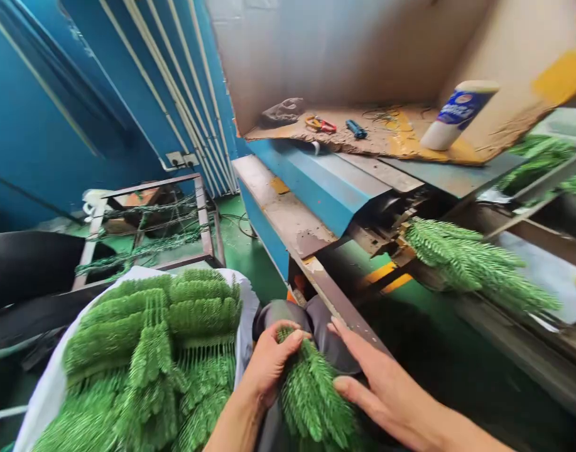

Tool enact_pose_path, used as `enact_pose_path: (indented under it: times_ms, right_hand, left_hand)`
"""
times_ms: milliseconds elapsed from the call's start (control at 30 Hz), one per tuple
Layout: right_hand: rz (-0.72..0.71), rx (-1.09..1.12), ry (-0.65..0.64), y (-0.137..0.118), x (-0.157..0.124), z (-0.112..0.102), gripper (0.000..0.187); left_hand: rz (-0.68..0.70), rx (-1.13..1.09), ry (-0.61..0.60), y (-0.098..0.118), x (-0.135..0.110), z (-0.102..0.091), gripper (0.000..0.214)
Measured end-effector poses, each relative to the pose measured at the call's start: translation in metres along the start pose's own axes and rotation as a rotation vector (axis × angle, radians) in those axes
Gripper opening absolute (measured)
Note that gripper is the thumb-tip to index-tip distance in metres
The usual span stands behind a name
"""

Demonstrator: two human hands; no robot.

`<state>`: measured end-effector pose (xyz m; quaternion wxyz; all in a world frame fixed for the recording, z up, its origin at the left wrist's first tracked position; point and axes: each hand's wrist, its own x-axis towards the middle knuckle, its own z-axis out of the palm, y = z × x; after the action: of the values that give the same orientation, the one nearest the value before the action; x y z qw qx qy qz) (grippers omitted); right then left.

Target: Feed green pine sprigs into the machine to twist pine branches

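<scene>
A green artificial pine sprig lies over my lap, its needled tips fanning toward me. My left hand is closed around its narrow upper end, thumb across the top. Along the sprig's right side, my right hand has its fingers stretched out and the thumb apart; the thumb is near or touching the needles, and I cannot tell which. To the left, a heap of similar green sprigs rests on a white sheet. Another pine bunch juts from the metal clamp of the machine at right.
A blue machine with a narrow ledge stands ahead. On it, a cardboard box holds a bottle, red-handled pliers, a small blue tool and a grey cloth. A metal frame wound with green strands stands behind the heap.
</scene>
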<state>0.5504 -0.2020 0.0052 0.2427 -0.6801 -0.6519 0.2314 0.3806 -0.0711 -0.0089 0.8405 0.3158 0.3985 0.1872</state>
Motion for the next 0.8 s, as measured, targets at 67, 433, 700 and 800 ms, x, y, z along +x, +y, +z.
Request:
enact_pose_path:
  times_ms: [67, 433, 700, 800]
  right_hand:
    - [0.096, 0.189, -0.091, -0.014, -0.003, 0.034, 0.060]
    - [0.306, 0.460, 0.251, -0.041, 0.017, 0.068, 0.057]
    - [0.357, 0.578, 0.213, -0.033, 0.020, 0.028, 0.049]
    - [0.425, 0.621, 0.247, -0.033, 0.019, 0.028, 0.051]
  left_hand:
    - [0.049, -0.060, -0.034, -0.007, -0.005, -0.006, 0.028]
    - [0.228, -0.228, 0.211, -0.028, 0.008, 0.015, 0.021]
    - [0.173, -0.143, 0.143, -0.012, 0.007, 0.034, 0.025]
    - [0.202, -0.105, 0.118, -0.016, 0.008, 0.039, 0.023]
